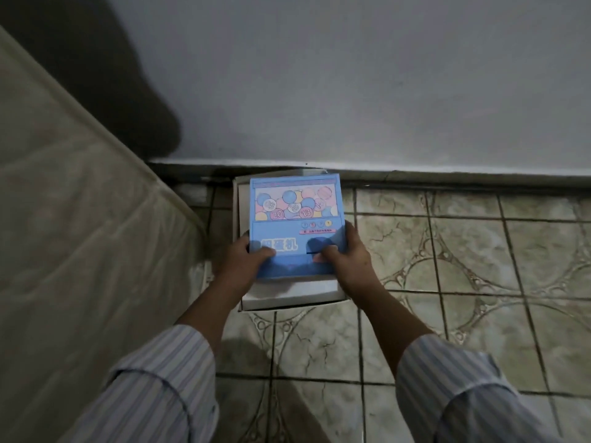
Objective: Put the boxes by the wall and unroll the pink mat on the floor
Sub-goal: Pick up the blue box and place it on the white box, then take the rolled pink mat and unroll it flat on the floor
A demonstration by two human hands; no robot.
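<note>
A blue box (295, 219) printed with numbered coloured balls lies flat on top of a larger white box (294, 297). The white box rests on the tiled floor with its far end against the grey wall (351, 91). My left hand (244, 259) grips the blue box at its near left corner, thumb on top. My right hand (347, 254) grips its near right corner the same way. Both sleeves are striped. No pink mat is in view.
A beige mattress (64, 235) runs along the left, close beside the boxes. Patterned floor tiles (479, 282) stretch to the right and towards me. A dark skirting line follows the foot of the wall.
</note>
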